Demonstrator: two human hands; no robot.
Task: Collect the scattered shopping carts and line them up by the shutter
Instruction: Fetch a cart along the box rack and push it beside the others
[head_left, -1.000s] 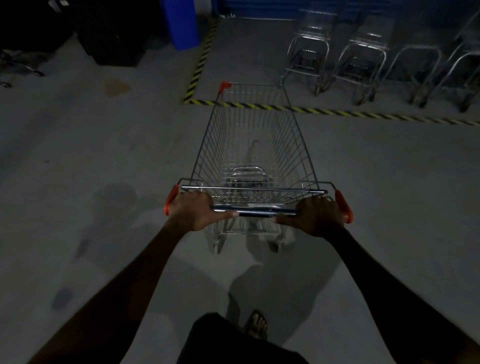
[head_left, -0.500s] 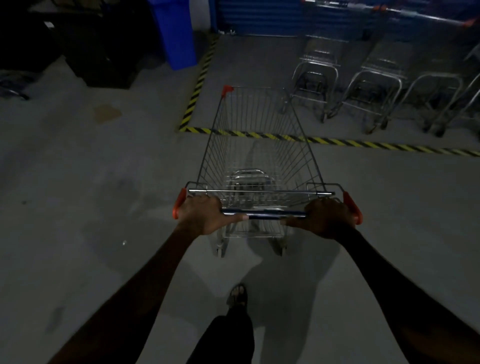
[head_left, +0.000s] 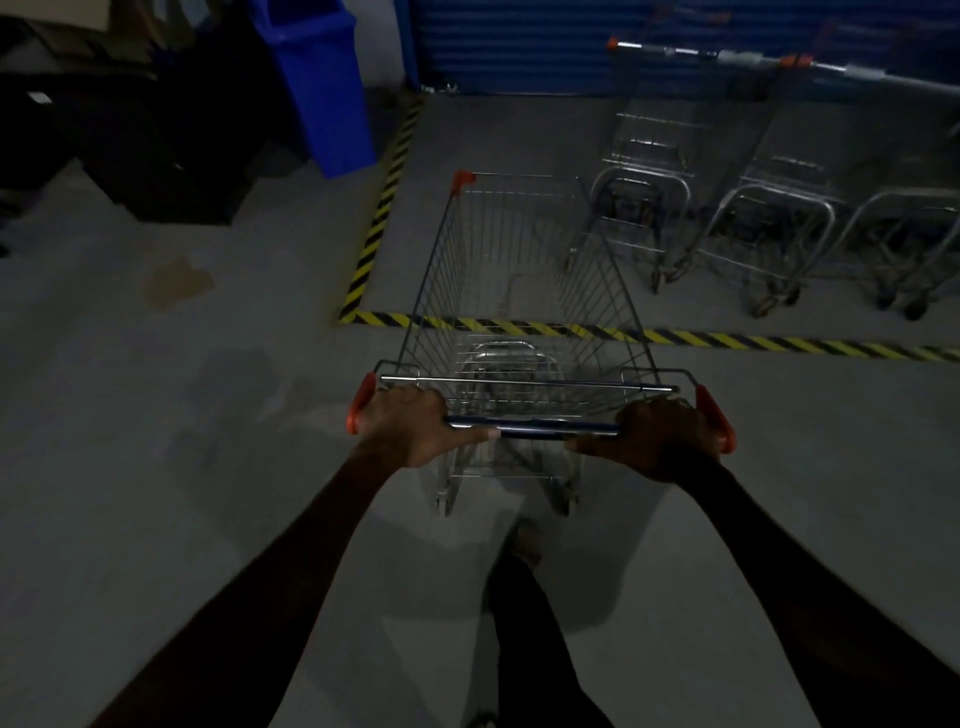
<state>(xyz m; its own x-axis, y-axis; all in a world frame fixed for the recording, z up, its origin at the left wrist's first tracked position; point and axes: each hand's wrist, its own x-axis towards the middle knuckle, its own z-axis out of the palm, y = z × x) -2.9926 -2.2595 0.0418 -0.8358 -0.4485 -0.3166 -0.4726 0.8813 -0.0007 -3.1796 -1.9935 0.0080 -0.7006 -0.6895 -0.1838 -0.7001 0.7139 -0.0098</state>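
**Ana:** Just short of the blue shutter, that's where the cart is. Its basket nose is already over the yellow-and-black floor tape, while the handle end sits on the near side of that tape, farther from the shutter.

**Ben:** And the hands?

**Ana:** Both are clenched round the push bar. The left hand grasps it by the left orange end cap, the right hand by the right one. Nothing is released.

**Ben:** So which step would you call this?

**Ana:** Delivery, I'd judge: bringing one collected cart into the row. The parked carts stand nose toward the shutter, off to the right of this one, and there's free floor between them and the side strip of tape running up to the shutter.

**Ben:** What does the next move call for?

**Ana:** Probably a straight push toward the shutter with both hands keeping their hold, easing right so it sits beside the nearest parked cart, square with the row. The blue bin left of the shutter is well apart, so I'd expect no trouble there.
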